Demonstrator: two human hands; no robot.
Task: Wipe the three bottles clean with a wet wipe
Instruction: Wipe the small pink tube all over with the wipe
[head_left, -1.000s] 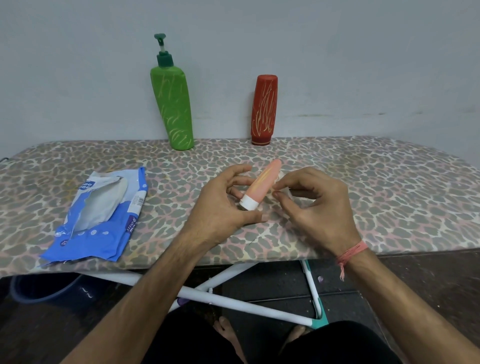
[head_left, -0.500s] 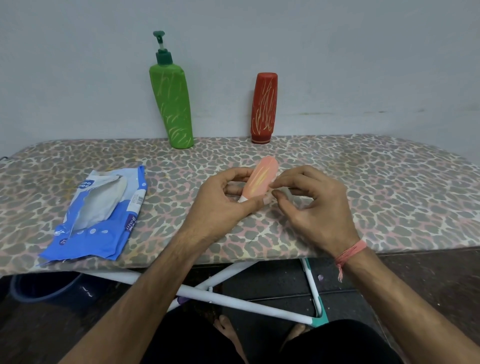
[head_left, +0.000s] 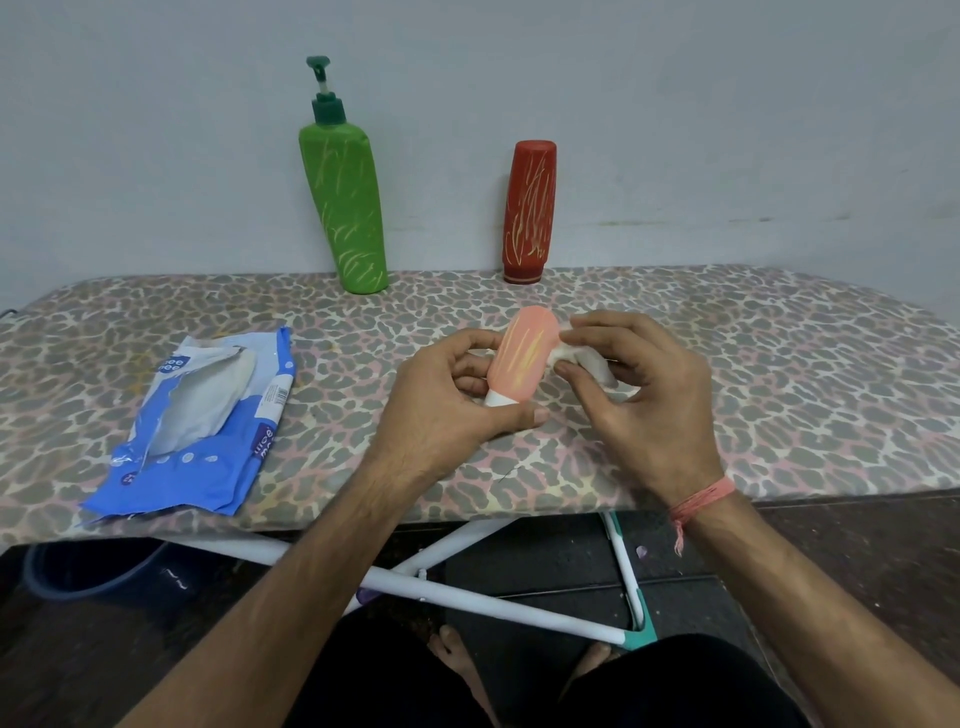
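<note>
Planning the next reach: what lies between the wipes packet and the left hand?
Only bare patterned board cover shows in the head view between the wipes packet and left hand.

Both hands raised close together, left hand (head_left: 447, 400) curled in a grip, right hand (head_left: 644, 395) pinching.

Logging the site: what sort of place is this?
Probably a room at home, not a workshop: a cloth-covered ironing board as worktable, plain painted wall, bare feet on a dark floor.
</note>
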